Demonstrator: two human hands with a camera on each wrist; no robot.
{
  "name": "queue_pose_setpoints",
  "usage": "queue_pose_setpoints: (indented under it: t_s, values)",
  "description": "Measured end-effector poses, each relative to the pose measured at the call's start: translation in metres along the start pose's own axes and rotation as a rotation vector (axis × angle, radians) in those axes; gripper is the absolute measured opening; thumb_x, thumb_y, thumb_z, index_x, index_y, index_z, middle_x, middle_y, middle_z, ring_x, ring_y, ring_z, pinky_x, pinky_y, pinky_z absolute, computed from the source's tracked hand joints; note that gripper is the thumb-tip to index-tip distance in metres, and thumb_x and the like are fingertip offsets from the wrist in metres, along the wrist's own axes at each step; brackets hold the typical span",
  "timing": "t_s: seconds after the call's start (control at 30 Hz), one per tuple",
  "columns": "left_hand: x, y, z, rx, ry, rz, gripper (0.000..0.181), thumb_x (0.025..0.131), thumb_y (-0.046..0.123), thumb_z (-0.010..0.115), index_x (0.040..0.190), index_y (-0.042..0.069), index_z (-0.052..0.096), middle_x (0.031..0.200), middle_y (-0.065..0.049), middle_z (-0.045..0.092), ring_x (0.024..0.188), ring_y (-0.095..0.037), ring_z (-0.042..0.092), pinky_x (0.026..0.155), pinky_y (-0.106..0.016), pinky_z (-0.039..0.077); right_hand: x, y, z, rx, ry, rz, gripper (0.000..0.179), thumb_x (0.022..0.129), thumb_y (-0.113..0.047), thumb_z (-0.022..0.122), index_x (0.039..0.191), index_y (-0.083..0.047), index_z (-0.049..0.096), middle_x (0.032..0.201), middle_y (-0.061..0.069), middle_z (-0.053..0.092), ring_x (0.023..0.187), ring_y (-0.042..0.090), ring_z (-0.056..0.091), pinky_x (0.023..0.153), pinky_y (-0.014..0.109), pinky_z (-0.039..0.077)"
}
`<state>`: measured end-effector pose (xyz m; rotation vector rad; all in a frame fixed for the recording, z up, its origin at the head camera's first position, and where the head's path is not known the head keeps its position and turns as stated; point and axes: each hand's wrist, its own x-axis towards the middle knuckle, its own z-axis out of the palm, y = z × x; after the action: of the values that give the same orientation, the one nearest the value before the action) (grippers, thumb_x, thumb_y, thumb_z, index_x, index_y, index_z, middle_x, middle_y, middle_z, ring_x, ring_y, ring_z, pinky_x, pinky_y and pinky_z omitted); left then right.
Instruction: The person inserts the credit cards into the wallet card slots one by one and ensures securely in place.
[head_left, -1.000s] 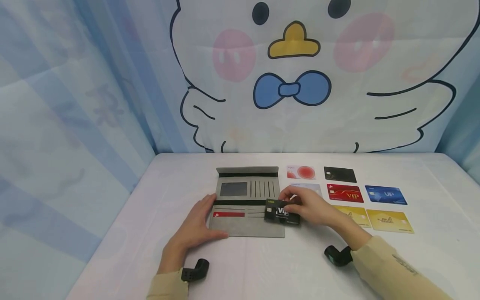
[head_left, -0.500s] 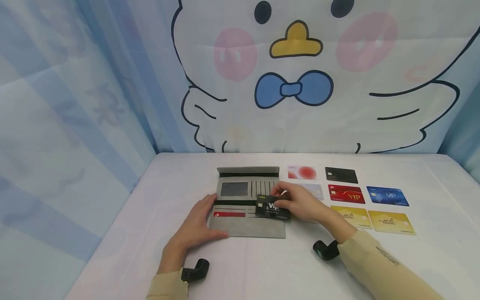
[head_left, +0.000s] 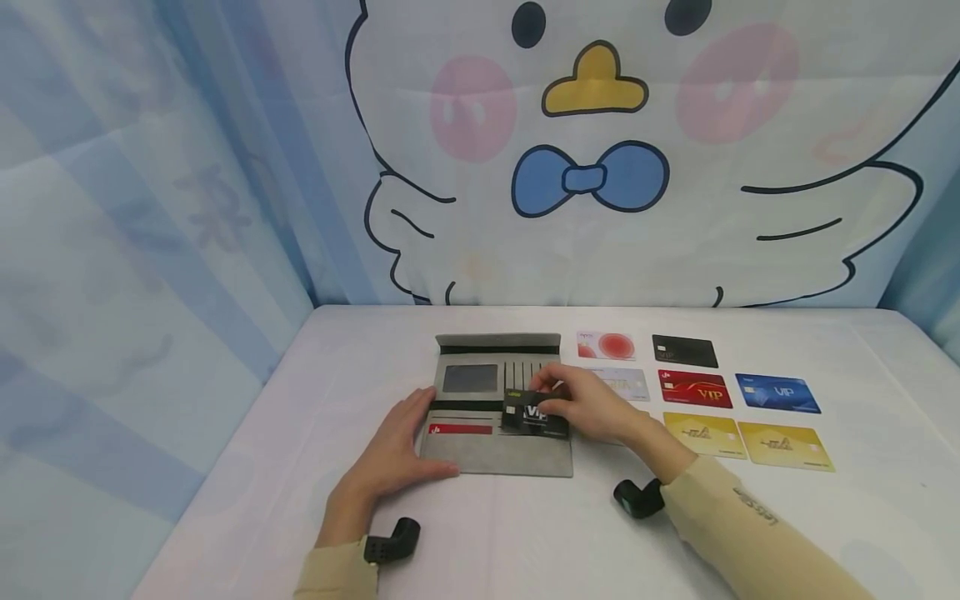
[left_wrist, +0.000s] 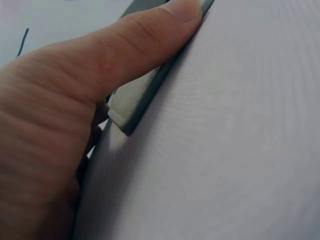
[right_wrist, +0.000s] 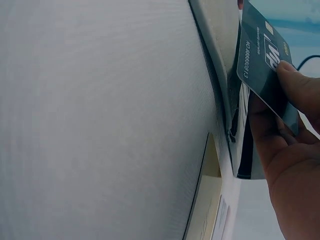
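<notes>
A grey open wallet lies flat on the table, with a clear window and card slots in its upper half. A red-edged card sits in a left slot of the lower half. My left hand rests at the wallet's left side, its fingers along that edge and its straight thumb on the front edge. Between thumb and fingers my right hand pinches a black VIP card by its right end. In the right wrist view that card is tilted, held over the wallet's right slots.
Right of the wallet, several cards lie in rows: a pink-and-white one, a black one, a red one, a blue one and gold ones. A pale card is partly behind my right hand. A cartoon curtain hangs behind the table.
My right hand has carried the black VIP card leftward, from the wallet's right edge to over its lower right slots. My left hand has stayed in place.
</notes>
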<state>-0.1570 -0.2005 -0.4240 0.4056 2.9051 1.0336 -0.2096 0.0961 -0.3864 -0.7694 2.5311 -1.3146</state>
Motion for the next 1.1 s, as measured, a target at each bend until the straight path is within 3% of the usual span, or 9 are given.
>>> queue_pose_setpoints:
  t_s: [0.7, 0.9, 1.1]
  values:
    - [0.0, -0.001, -0.001, -0.001, 0.017, 0.03, 0.113, 0.059, 0.055, 0.082, 0.148, 0.012, 0.027, 0.15, -0.002, 0.028, 0.137, -0.023, 0.022, 0.11, -0.045, 0.02, 0.01, -0.001, 0.007, -0.025, -0.005, -0.005, 0.021, 0.085, -0.002, 0.066, 0.101, -0.014, 0.06, 0.094, 0.0, 0.058, 0.082, 0.016, 0.058, 0.082, 0.035, 0.047]
    - [0.0, -0.001, -0.001, 0.0, 0.007, 0.009, 0.112, 0.059, 0.053, 0.082, 0.148, 0.014, 0.026, 0.15, 0.0, 0.028, 0.136, -0.021, 0.022, 0.109, -0.045, 0.021, 0.013, -0.002, 0.009, -0.012, -0.004, -0.021, 0.02, 0.085, -0.003, 0.066, 0.101, -0.014, 0.06, 0.094, 0.0, 0.057, 0.082, 0.017, 0.058, 0.082, 0.036, 0.047]
    - [0.001, 0.0, 0.0, -0.005, 0.007, 0.004, 0.112, 0.058, 0.052, 0.083, 0.148, 0.015, 0.027, 0.149, 0.0, 0.029, 0.136, -0.021, 0.023, 0.109, -0.045, 0.022, 0.018, -0.005, 0.011, -0.023, 0.005, 0.016, 0.02, 0.086, -0.005, 0.066, 0.101, -0.016, 0.06, 0.093, 0.0, 0.057, 0.08, 0.016, 0.058, 0.08, 0.034, 0.047]
